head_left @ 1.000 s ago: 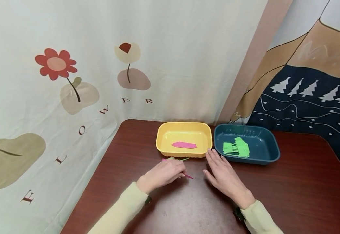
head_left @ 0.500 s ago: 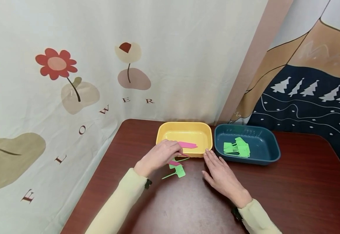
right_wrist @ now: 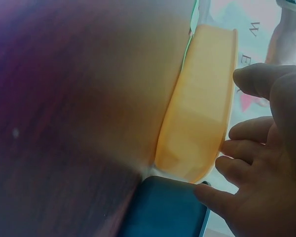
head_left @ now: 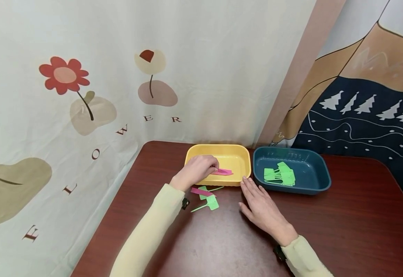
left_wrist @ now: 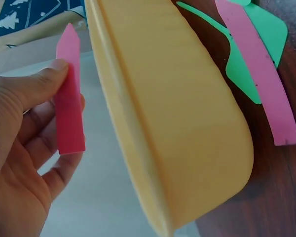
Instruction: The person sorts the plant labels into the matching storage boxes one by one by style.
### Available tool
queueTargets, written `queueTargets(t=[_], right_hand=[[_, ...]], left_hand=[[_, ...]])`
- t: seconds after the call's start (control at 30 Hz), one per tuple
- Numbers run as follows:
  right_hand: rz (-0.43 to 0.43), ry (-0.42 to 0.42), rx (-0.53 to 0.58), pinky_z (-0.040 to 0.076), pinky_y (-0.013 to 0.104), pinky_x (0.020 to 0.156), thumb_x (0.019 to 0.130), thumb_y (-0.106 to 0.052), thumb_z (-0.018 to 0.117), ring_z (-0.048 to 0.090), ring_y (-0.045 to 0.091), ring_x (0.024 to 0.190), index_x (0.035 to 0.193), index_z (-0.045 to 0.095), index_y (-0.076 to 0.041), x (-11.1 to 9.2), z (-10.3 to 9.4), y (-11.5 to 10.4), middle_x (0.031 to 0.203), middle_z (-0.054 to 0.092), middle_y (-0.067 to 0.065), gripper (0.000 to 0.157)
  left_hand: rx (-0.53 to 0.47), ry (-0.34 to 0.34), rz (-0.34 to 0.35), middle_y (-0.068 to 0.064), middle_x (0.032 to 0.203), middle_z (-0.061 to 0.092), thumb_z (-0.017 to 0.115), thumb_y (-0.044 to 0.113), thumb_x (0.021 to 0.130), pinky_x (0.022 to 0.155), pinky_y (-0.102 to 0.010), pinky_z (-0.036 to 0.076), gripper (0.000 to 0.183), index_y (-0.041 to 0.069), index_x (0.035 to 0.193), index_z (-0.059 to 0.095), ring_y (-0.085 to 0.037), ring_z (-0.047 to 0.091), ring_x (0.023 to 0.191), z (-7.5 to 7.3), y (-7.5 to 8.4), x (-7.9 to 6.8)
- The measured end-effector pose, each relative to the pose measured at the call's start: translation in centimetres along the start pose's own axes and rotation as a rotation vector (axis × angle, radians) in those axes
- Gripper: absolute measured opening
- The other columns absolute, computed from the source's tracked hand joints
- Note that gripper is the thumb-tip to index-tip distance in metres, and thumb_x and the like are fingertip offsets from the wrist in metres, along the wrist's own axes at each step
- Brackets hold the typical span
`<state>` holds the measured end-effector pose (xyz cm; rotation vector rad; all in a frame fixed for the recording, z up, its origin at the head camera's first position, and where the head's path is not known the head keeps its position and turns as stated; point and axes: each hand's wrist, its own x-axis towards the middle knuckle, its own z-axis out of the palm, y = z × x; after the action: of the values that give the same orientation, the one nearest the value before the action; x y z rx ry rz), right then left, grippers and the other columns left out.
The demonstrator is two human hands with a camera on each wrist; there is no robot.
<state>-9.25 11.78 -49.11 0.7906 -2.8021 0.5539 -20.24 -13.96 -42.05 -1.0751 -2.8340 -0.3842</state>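
My left hand (head_left: 198,170) pinches a pink pointed plant label (left_wrist: 70,116) between thumb and fingers, above the yellow tray (head_left: 219,146). Inside that tray lies more pink labelling, one pink plant label (head_left: 227,172) showing beyond my fingertips. Just in front of the tray, on the table, another pink plant label (head_left: 199,191) lies across green T-shaped plant labels (head_left: 213,202). My right hand (head_left: 264,211) holds nothing; its fingers are extended, with the fingertips right at the yellow tray's front right corner.
A dark blue tray (head_left: 313,190) stands to the right, close beside the yellow one, with a pile of green plant labels (head_left: 286,175) in it. The brown table (head_left: 360,215) ends at a printed curtain (head_left: 218,77) behind the trays.
My left hand has picked up a pink plant label from the table and carried it forward over the yellow tray, uncovering the labels beneath. The right hand has stayed nearly still.
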Motion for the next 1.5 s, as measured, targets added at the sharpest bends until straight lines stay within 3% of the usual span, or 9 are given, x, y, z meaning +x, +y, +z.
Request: queueTargets(t=[0.27, 0.43, 0.67, 0.97, 1.3, 1.5], right_hand=[[-0.008, -0.007, -0.008, 0.035, 0.058, 0.116, 0.098, -0.029, 0.070, 0.034, 0.035, 0.151, 0.152, 0.045, 0.006, 0.0, 0.0, 0.1, 0.162, 0.038, 0.020, 0.068], [-0.012, -0.006, -0.012, 0.035, 0.058, 0.116, 0.098, -0.028, 0.070, 0.035, 0.035, 0.151, 0.152, 0.046, 0.005, 0.0, -0.1, 0.1, 0.162, 0.039, 0.019, 0.068], [-0.009, -0.011, -0.006, 0.035, 0.058, 0.116, 0.098, -0.028, 0.070, 0.035, 0.035, 0.150, 0.151, 0.046, 0.006, 0.0, -0.2, 0.0, 0.161, 0.039, 0.020, 0.067], [-0.001, -0.022, -0.007, 0.035, 0.058, 0.116, 0.098, -0.029, 0.071, 0.035, 0.035, 0.151, 0.152, 0.046, 0.006, 0.0, -0.2, 0.0, 0.161, 0.039, 0.020, 0.068], [0.001, -0.022, -0.007, 0.035, 0.058, 0.116, 0.098, -0.028, 0.071, 0.035, 0.035, 0.151, 0.152, 0.046, 0.005, 0.0, -0.2, 0.1, 0.161, 0.039, 0.019, 0.068], [0.001, -0.019, -0.010, 0.035, 0.058, 0.116, 0.098, -0.028, 0.071, 0.036, 0.035, 0.150, 0.152, 0.046, 0.005, 0.0, -0.3, 0.0, 0.161, 0.040, 0.019, 0.068]], left_hand=[[-0.025, -0.128, -0.101, 0.006, 0.087, 0.069, 0.070, 0.008, 0.097, 0.078, -0.033, 0.051, 0.011, 0.013, 0.092, 0.077, -0.014, 0.061, 0.081, 1.3, -0.9, 1.7], [-0.018, -0.172, -0.142, 0.006, 0.083, 0.066, 0.070, 0.009, 0.097, 0.076, -0.031, 0.048, 0.012, 0.015, 0.087, 0.075, -0.014, 0.058, 0.079, 2.1, -1.4, 2.4], [-0.029, -0.194, -0.168, 0.007, 0.081, 0.063, 0.072, 0.016, 0.097, 0.072, -0.030, 0.046, 0.015, 0.019, 0.082, 0.071, -0.013, 0.057, 0.078, 2.9, -1.6, 2.9], [-0.028, -0.181, -0.190, 0.006, 0.085, 0.067, 0.072, 0.010, 0.094, 0.074, -0.031, 0.049, 0.013, 0.019, 0.084, 0.074, -0.014, 0.058, 0.079, 3.6, -1.8, 3.2], [-0.044, -0.192, -0.224, 0.005, 0.082, 0.064, 0.075, 0.015, 0.094, 0.071, -0.031, 0.048, 0.015, 0.019, 0.080, 0.071, -0.013, 0.057, 0.076, 4.2, -2.1, 3.2], [-0.032, -0.184, -0.207, 0.004, 0.084, 0.068, 0.077, 0.014, 0.092, 0.073, -0.033, 0.050, 0.010, 0.017, 0.083, 0.075, -0.014, 0.059, 0.077, 4.4, -2.3, 3.3]])
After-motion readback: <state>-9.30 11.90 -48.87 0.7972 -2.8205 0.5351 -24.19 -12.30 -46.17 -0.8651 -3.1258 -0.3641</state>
